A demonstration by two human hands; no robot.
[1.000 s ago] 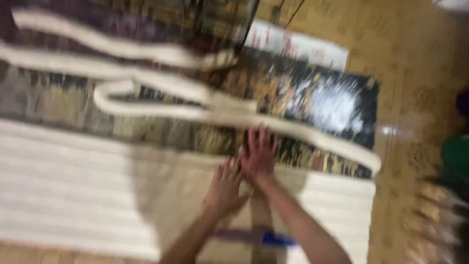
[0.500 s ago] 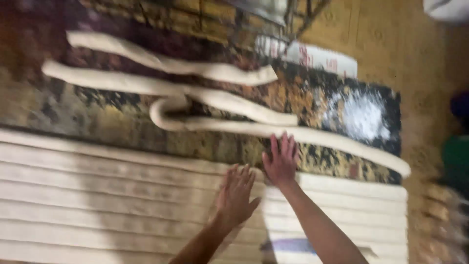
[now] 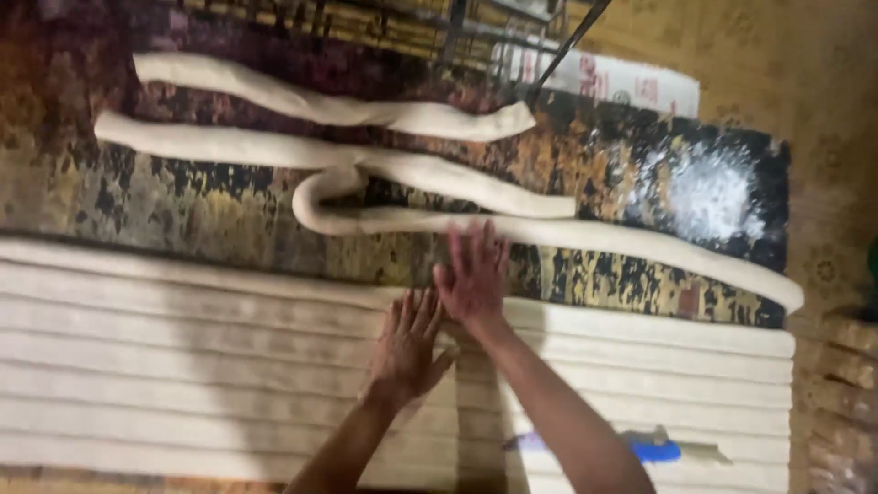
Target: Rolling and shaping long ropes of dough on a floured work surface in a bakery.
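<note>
Now both hands spread flat: left hand (image 3: 409, 346) on dough rows (image 3: 183, 366), right hand (image 3: 474, 273) at mat edge (image 3: 229, 242).

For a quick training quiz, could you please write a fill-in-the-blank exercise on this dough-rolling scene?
1. Both hands, left hand and right hand, lie flat with fingers ____.
2. The right hand's fingertips reach the ____ dough rope.
3. The white flour patch lies on the ____ side of the dark mat.
4. The blue tool rests on the ribbed ____ sheet.

Missing words: spread; longest; right; white
</note>
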